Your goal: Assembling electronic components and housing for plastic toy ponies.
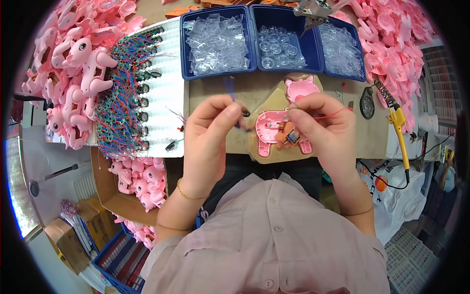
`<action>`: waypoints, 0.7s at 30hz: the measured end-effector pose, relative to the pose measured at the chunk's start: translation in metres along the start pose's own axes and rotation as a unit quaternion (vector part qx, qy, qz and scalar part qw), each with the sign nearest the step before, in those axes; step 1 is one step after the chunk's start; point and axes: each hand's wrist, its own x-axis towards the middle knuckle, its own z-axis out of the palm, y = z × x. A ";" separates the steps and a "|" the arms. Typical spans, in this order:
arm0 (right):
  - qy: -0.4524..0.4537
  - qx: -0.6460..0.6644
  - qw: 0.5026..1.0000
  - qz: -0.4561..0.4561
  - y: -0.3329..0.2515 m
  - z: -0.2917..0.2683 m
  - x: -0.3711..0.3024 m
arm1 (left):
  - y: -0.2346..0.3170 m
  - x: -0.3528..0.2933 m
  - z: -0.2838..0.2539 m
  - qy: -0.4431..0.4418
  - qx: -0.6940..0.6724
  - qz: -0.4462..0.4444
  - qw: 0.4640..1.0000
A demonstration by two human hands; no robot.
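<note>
Over the tan work board (254, 153) my left hand (209, 127) is closed in a pinch on thin wires, with a small dark round part (246, 112) at its fingertips. My right hand (325, 128) pinches a thin wire too; a red wire (329, 115) runs out past its fingers. Between the hands lies a pink toy body shell (264, 134), its hollow side up. An orange piece with a small circuit board (290, 137) rests at the shell, partly covered by my right fingers. A pink toy head shell (301, 88) sits on the board's far part.
Blue bins (185, 46) of clear plastic parts stand at the back. On the left, bundled wired parts (122, 98) lie on white ridged foam (166, 98) beside heaped pink toys (90, 73). To the right hangs a yellow soldering iron (399, 122); pink shells (391, 49) pile behind it.
</note>
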 end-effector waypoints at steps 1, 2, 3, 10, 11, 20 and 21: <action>-0.010 -0.011 0.999 -0.029 0.000 0.000 0.000 | 0.002 0.000 -0.005 -0.025 -0.009 -0.049 0.998; -0.011 -0.011 0.999 -0.029 0.000 0.000 0.000 | 0.006 0.001 -0.008 -0.024 -0.009 -0.049 0.998; -0.025 0.009 1.000 0.011 0.000 0.000 0.000 | 0.013 0.004 -0.010 -0.102 0.139 -0.006 0.985; -0.099 -0.276 0.924 -0.246 0.020 0.013 0.005 | 0.034 0.016 -0.005 -0.382 0.289 -0.065 0.875; -0.110 -0.291 0.913 -0.264 0.020 0.013 0.010 | 0.034 0.015 -0.006 -0.379 0.258 -0.176 0.871; 0.030 0.043 0.987 -0.151 -0.006 -0.017 0.022 | 0.022 0.000 0.005 -0.110 0.362 0.061 0.924; 0.063 0.037 0.982 -0.174 -0.003 -0.033 0.007 | 0.013 0.006 0.010 -0.102 0.435 0.096 0.890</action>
